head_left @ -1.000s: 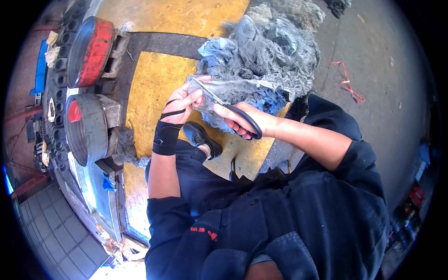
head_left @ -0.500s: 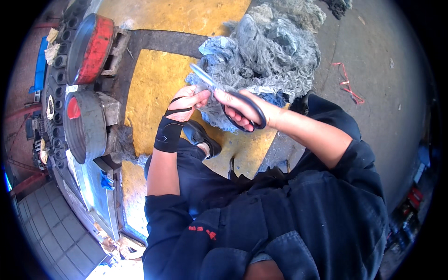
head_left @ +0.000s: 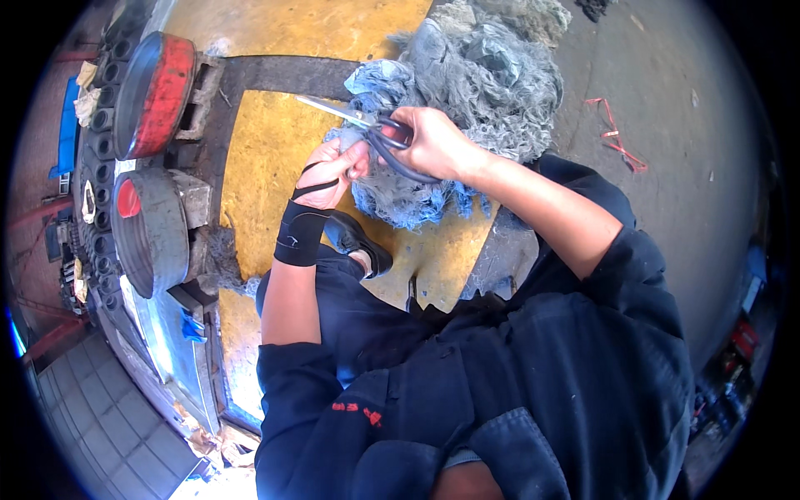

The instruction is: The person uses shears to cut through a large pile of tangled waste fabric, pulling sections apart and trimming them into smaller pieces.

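Observation:
My right hand (head_left: 433, 143) is closed round the dark handles of a pair of scissors (head_left: 335, 111). Their bright blades point up and left, passing just above my left hand (head_left: 329, 172). That hand is pinched, with a wisp of grey fibre showing at its fingertips; how much it grips is hidden. A black wrist brace (head_left: 300, 235) wraps my left wrist, its strap crossing the hand. Right beyond both hands lies a large heap of tangled grey-blue fibre (head_left: 508, 92), with pale blue scraps (head_left: 379, 79) in it.
Yellow worn plates (head_left: 271, 150) cover the floor beneath. At the left stand two round drum-like containers, one red-banded (head_left: 165, 96) and one grey (head_left: 158, 233), beside concrete blocks (head_left: 193, 198). A red cord (head_left: 615, 137) lies on the grey floor to the right. My shoe (head_left: 358, 242) is close below.
My right hand has moved up and left and turned to show its back. The scissors now lie flatter, with their tips farther left. My left hand has shifted slightly.

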Available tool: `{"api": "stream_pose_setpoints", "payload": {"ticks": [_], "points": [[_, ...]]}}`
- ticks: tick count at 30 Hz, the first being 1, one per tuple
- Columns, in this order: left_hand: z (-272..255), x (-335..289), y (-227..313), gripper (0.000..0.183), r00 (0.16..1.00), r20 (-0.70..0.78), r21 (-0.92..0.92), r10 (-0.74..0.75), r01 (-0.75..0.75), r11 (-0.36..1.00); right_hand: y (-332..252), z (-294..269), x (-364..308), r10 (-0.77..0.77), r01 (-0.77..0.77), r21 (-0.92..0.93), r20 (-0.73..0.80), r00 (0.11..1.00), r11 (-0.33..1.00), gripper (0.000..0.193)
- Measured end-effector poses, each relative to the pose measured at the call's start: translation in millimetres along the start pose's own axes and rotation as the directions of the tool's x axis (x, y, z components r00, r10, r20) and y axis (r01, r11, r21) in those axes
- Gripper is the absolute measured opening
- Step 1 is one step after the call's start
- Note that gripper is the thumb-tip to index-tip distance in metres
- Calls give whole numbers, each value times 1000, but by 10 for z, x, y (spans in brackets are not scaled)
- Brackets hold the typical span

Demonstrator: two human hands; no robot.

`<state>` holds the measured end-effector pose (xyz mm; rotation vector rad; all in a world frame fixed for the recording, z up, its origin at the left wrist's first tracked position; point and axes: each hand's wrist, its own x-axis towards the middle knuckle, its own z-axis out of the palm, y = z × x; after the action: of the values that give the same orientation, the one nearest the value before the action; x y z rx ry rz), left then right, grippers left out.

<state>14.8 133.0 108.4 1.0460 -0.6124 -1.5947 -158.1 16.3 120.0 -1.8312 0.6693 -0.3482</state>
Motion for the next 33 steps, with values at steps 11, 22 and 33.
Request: {"api": "stream_pose_setpoints", "payload": {"ticks": [11, 22, 33], "points": [[-392, -438, 18, 23, 729, -595, 280, 338, -205, 938, -262, -1059, -46, 284, -215, 258, -272, 919, 942, 34], [-1333, -1873, 1509, 14, 595, -714, 264, 370, -260, 929, 522, -2322, -166, 451, 454, 822, -569, 688, 344, 9], [-2554, -3146, 2215, 11, 244, -882, 346, 403, -246, 906, 785, -2814, -555, 316, -1, 325, -919, 237, 946, 17]]}}
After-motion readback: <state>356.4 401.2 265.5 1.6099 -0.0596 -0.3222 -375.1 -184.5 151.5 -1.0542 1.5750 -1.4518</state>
